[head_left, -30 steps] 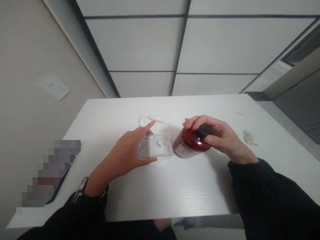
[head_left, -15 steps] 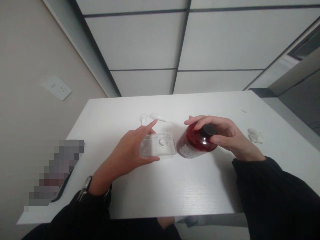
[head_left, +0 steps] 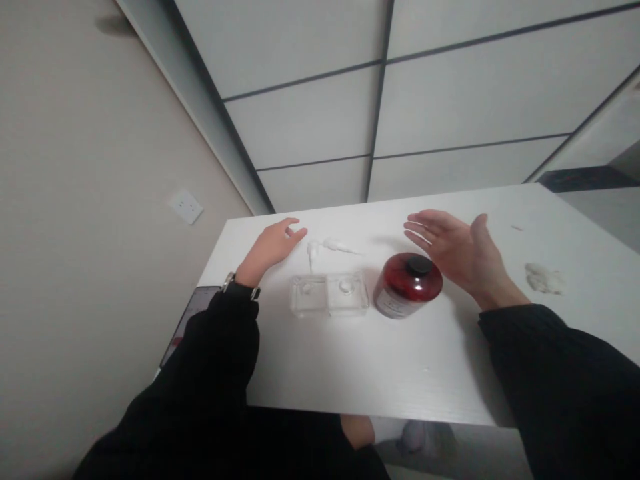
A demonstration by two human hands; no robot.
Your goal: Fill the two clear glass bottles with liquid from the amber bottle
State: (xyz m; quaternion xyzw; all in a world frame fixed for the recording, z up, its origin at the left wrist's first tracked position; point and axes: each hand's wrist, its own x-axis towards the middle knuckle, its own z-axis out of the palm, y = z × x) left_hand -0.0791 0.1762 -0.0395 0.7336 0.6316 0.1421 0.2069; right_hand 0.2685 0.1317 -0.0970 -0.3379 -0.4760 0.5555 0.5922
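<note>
1. now, both hands have let go. half a second ago the left hand (head_left: 273, 247) cupped the clear box (head_left: 329, 295), and the right hand (head_left: 457, 253) gripped the top of the red bottle (head_left: 407, 285) and held it tilted. here neither hand touches either thing.
2. the red bottle stands upright on the desk (head_left: 400, 360) with its black cap (head_left: 419, 265) on top. it is just to the right of the clear box, and i cannot tell whether the two touch.
3. as i judge it, both things rest on their own weight and nothing steadies them. the bottle looks closed.
4. the left hand has drawn back to the far left part of the desk, palm down, wrist bent a little. its fingers (head_left: 293, 232) are released and loosely curled, holding nothing. they lie near a small white pump piece (head_left: 330, 247) behind the box, apart from it. whether the palm rests on the desk or hangs just over it is not clear.
5. the right hand is raised just right of the bottle and a little beyond it, palm turned towards it, thumb up. its fingers (head_left: 425, 227) are released and stretched out flat, and they are clear of the cap.
6. a wristwatch (head_left: 240, 285) shows at the left cuff, and a phone (head_left: 185, 320) lies at the desk's left edge beside the sleeve. a whitish smear or wad (head_left: 544, 279) sits well to the right.
</note>
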